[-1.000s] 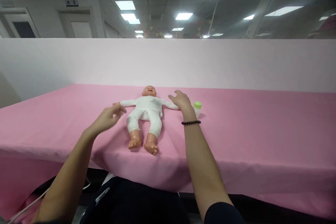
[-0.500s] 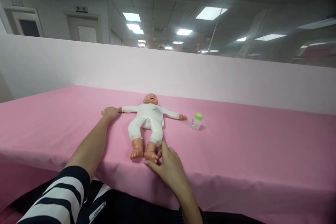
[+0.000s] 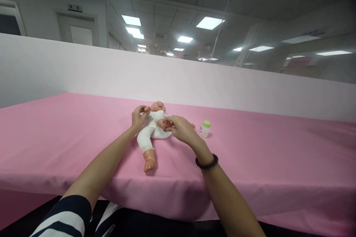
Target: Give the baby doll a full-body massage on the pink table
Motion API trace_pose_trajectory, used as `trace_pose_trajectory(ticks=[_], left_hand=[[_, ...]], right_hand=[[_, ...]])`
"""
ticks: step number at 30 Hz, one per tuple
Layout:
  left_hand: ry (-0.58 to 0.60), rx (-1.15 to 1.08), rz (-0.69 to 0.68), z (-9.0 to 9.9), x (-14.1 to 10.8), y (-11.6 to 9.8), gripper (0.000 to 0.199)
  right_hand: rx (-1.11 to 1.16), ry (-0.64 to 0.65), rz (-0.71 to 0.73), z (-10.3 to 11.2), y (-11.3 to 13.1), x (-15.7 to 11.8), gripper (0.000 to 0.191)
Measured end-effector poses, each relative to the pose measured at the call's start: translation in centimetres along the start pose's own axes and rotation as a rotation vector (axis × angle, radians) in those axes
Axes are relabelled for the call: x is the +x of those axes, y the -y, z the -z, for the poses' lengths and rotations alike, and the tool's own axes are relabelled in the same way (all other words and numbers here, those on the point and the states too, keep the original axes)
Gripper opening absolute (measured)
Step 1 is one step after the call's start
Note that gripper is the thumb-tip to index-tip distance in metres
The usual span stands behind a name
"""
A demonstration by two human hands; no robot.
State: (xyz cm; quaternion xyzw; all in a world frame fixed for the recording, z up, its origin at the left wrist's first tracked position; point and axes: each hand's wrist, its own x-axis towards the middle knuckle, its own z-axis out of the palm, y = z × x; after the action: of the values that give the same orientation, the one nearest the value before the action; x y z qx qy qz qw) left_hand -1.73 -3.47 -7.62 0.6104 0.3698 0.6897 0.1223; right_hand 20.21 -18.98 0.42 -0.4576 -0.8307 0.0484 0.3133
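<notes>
A baby doll (image 3: 145, 139) in a white suit lies on its back, its head toward the far wall. My left hand (image 3: 138, 117) is closed on the doll's hand at the left, which is held up beside its head. With my right hand (image 3: 179, 127) I grip the doll's foot, and that leg is bent up over its belly. The other leg lies stretched toward the near edge. Part of the doll's far arm is hidden behind my right hand; only its fingertips show.
A small bottle with a green lid (image 3: 205, 129) stands just right of the doll. Pink cloth (image 3: 264, 148) covers the table down over its front edge. Behind it runs a low white partition (image 3: 178, 79) with clear glass above.
My left hand has brought the doll's arm from straight out to up by its head. The foot in my right hand has risen from the cloth to over the belly.
</notes>
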Motion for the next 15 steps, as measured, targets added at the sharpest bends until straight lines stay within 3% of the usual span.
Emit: trace_pose_trajectory(ticks=[4, 7, 11, 15], left_hand=[[0.169, 0.063, -0.102, 0.0, -1.1, 0.4, 0.018], [0.127, 0.056, -0.053, 0.6, -0.9, 0.9, 0.019], [-0.057, 0.016, 0.148, 1.4, 0.0, 1.6, 0.025], [-0.178, 0.066, 0.531, 2.8, 0.7, 3.9, 0.035]], right_hand=[[0.031, 0.207, 0.135, -1.3, -1.6, 6.1, 0.017], [0.201, 0.213, 0.143, -1.8, -2.5, 7.0, 0.020], [0.410, 0.023, 0.050, -0.1, -2.5, 2.7, 0.033], [0.417, 0.013, 0.005, 2.2, -1.2, -6.4, 0.033]])
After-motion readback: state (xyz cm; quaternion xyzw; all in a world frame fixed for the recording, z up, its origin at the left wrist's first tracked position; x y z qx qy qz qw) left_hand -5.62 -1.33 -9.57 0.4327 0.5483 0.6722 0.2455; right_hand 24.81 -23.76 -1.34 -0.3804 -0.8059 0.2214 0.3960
